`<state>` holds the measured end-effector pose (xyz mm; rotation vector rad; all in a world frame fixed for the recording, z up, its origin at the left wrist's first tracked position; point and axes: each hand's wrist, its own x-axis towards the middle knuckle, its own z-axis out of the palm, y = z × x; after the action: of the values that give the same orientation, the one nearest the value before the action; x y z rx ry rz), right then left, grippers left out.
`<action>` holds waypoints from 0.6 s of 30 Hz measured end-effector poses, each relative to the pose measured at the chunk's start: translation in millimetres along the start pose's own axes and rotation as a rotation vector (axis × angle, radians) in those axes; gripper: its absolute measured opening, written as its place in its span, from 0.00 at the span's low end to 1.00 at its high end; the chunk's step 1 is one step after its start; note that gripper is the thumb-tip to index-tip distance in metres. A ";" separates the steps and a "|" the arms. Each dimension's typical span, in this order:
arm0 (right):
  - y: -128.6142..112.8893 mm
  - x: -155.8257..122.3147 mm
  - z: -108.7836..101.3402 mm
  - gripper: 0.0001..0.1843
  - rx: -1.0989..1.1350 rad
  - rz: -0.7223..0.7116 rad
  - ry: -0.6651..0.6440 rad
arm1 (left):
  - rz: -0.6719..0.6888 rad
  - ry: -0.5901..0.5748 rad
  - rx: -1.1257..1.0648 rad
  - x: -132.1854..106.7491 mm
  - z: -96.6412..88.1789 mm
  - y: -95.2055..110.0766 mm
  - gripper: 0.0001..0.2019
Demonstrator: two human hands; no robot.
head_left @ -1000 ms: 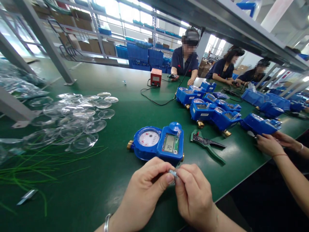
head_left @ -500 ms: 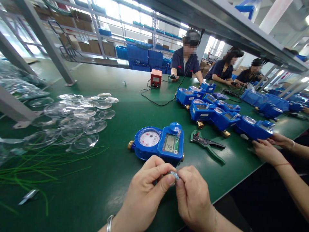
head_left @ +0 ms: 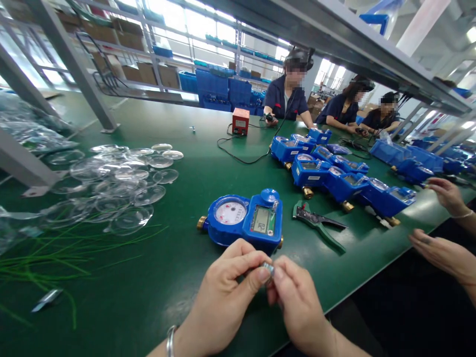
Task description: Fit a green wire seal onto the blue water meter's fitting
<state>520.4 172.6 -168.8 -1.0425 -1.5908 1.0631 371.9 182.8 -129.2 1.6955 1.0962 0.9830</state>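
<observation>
My left hand (head_left: 228, 292) pinches a small, shiny, bluish see-through piece (head_left: 268, 268) between thumb and forefinger; its exact kind is too small to tell. From the other side my right hand (head_left: 299, 302) presses thumb and fingertips on the same piece, which they partly hide. Just beyond my hands, a blue water meter (head_left: 226, 234) lies face up, with a round dial, a small digital display and a clear blue cap raised at its upper right. Brass fittings stick out at its ends. To its right rests a wire stripper (head_left: 316, 222) with green handles.
Clear plastic discs (head_left: 130, 218) and thin green wires (head_left: 55, 258) lie at left, beside a metal post (head_left: 74, 64). More blue meters (head_left: 310, 171) stand at right. A co-worker's hands (head_left: 442, 253) are at the right edge; a red box (head_left: 240, 121) with a cable sits farther back.
My right hand has shifted its fingers slightly on the small piece; my left hand stays put. At right, the co-worker's hands have let go of a blue meter and drawn away.
</observation>
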 end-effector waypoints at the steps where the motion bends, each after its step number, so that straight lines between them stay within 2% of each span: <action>1: -1.1 1.2 1.4 0.17 0.121 0.117 -0.068 | 0.005 -0.003 0.004 0.2 -0.2 -0.3 0.08; 3: -3.8 3.5 3.4 0.19 0.290 0.251 -0.125 | 0.007 -0.003 0.012 0.3 -0.6 -0.8 0.09; 6: -8.0 6.9 2.6 0.20 0.347 0.244 -0.051 | -0.002 0.010 0.030 -0.5 -0.6 -0.3 0.09; 12: -14.2 12.5 -0.2 0.19 0.103 0.064 -0.043 | -0.044 -0.039 0.098 1.2 -1.4 3.5 0.11; 16: -11.9 8.0 -0.1 0.17 -0.028 0.003 -0.055 | -0.024 -0.147 0.177 6.0 -10.7 7.3 0.10; 18: -8.3 3.0 -2.3 0.16 -0.138 -0.052 -0.067 | -0.068 -0.180 0.218 4.1 -16.8 8.9 0.06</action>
<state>520.7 173.6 -159.8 -1.0607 -1.7565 0.9729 360.0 188.7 -115.0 1.8674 1.1656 0.6735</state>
